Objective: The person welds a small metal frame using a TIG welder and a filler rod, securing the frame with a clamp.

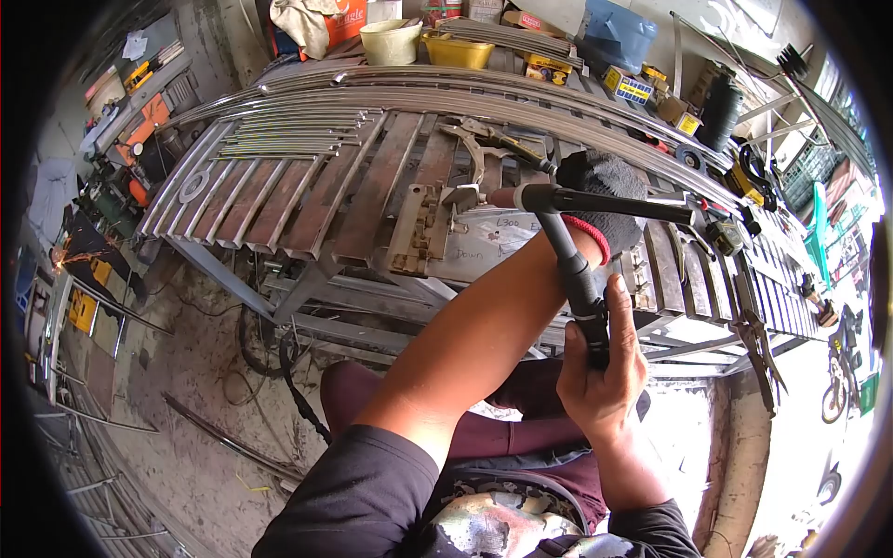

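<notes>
My bare right hand (605, 377) is wrapped round the handle of a TIG welding torch (577, 270), thumb up along it. The torch head, with its long black back cap and reddish nozzle, points left toward a small metal piece (461, 197) at the jig. My left hand (603, 177), in a dark knit glove with a red cuff, reaches across to the bench behind the torch. Its fingers are mostly hidden. Beneath lies a metal jig plate (498, 249) with handwriting on it. A locking clamp (482, 149) sits just behind the jig.
The slatted steel bench (316, 209) carries a row of thin rods (298, 132) and long tubes (419, 88). A metal ring (194, 186) lies at left. Tubs, including a yellow one (458, 51), stand behind. Clamps (761, 358) hang at right. Sparks (60, 256) show far left.
</notes>
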The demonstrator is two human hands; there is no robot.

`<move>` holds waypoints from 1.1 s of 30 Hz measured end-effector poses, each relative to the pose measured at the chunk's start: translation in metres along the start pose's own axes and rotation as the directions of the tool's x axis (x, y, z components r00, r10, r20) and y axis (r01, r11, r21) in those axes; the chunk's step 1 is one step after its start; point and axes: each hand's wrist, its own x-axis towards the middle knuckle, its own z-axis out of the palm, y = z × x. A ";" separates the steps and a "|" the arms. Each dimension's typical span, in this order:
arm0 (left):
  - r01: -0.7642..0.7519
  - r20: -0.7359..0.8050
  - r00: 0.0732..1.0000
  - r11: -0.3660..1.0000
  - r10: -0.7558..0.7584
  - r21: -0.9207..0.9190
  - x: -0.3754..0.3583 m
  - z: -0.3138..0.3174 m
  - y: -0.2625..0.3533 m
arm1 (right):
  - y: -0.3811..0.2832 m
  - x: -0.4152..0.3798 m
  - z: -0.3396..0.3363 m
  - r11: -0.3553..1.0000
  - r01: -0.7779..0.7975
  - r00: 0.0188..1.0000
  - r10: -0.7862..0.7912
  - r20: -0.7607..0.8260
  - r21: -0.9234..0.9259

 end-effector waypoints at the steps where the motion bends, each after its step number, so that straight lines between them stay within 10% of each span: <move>1: -0.005 0.008 1.000 1.000 0.005 0.011 -0.001 -0.001 0.000 | -0.001 0.000 -0.001 1.000 -0.014 1.000 0.014 0.016 0.011; 21: 0.022 -0.030 0.999 0.997 -0.020 0.068 -0.002 -0.003 0.004 | -0.002 0.002 -0.005 1.000 -0.031 0.998 0.030 0.059 0.006; 30: 0.008 -0.323 0.946 0.999 -0.025 -0.053 -0.009 0.015 -0.002 | -0.003 0.003 -0.009 0.998 -0.055 0.990 0.056 0.128 -0.012; 33: 0.073 -0.183 0.980 0.995 -0.084 -0.067 -0.003 0.010 -0.001 | -0.003 0.000 -0.009 0.998 -0.070 0.993 0.069 0.096 0.007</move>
